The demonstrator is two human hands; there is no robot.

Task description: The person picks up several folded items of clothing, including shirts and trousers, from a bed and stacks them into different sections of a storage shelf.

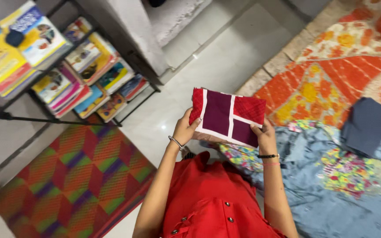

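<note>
**Folded patchwork cloth held between both hands**

You are holding a folded cloth (228, 117) up in front of you, a flat rectangle of maroon and red panels split by white bands. Its long axis runs from about 10 o'clock down to 4 o'clock, so the left end sits a little higher than the right.

Your left hand (185, 128) grips the short edge at the 9 o'clock end, thumb on the face and fingers curled behind. Your right hand (264, 134) pinches the lower corner at about 4 o'clock, thumb on the maroon panel. Both hands are closed on the cloth; neither is spread wide. Each sits at its own end, so neither is nearer than the other, and the cloth spans the gap between them, clear of the floor.

Below the cloth, at 5 o'clock, a blue floral garment (331, 185) lies spread out, and a folded dark grey cloth (367, 125) rests on it at 3 o'clock. An orange patterned spread (331, 75) fills the 2 o'clock corner. At 10 o'clock a black rack of books (62, 70) stands on the pale tiled floor (217, 61), and a multicoloured woven mat (76, 176) lies at 8 o'clock. Your red garment (212, 202) shows at 6 o'clock.
</note>
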